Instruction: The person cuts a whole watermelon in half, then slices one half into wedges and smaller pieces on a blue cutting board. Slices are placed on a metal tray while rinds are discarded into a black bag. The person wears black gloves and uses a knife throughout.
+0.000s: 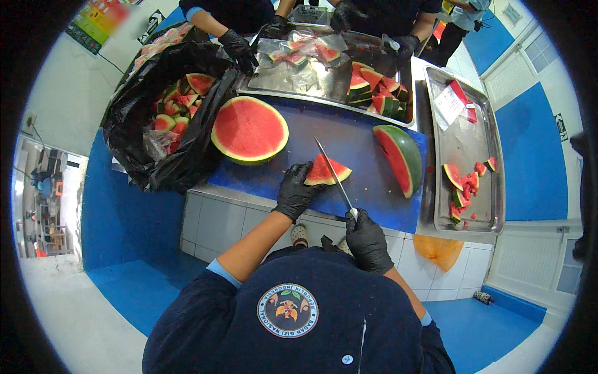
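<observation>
My left hand (297, 191), in a black glove, holds a triangular watermelon slice (322, 171) by its rind side on the blue cutting board (327, 124). In my gloved right hand (369, 240) is the handle of a long kitchen knife (337, 179). Its blade lies across the slice, tip pointing away from me; how deep it sits cannot be told. A watermelon half (251, 128) rests cut face up at the board's left. Toward the right side lies a watermelon wedge (401, 159), its green rind facing right.
Beyond the board, a metal tray (322, 98) holds watermelon pieces and clear bags. Another tray (467, 145) at right carries scraps and a packet. A black plastic bag (126, 117) of watermelon pieces stands left. Co-workers' gloved hands (237, 50) work across the table.
</observation>
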Motion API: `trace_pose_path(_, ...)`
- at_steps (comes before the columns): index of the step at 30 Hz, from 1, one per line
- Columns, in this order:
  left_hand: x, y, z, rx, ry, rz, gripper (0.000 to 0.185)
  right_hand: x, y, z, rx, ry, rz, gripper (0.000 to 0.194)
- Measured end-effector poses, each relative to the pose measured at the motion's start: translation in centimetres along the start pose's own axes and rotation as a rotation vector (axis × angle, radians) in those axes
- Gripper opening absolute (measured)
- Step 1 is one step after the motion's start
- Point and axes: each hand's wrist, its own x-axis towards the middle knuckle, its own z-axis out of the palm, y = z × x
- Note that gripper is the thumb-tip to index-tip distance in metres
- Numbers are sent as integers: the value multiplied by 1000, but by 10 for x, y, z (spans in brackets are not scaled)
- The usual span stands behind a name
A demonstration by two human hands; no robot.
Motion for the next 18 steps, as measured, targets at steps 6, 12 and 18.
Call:
trace_pose_path(6,1,1,-1,3,0,10,62,1,-3,1,-17,-33,49,33)
trace_pose_path(12,2,5,-4,-19,-5,-1,63,1,-7,3,-7,-46,77,34)
trace_pose_path(18,2,2,-4,-15,3,28,63,1,-10,4,-31,-46,62,34)
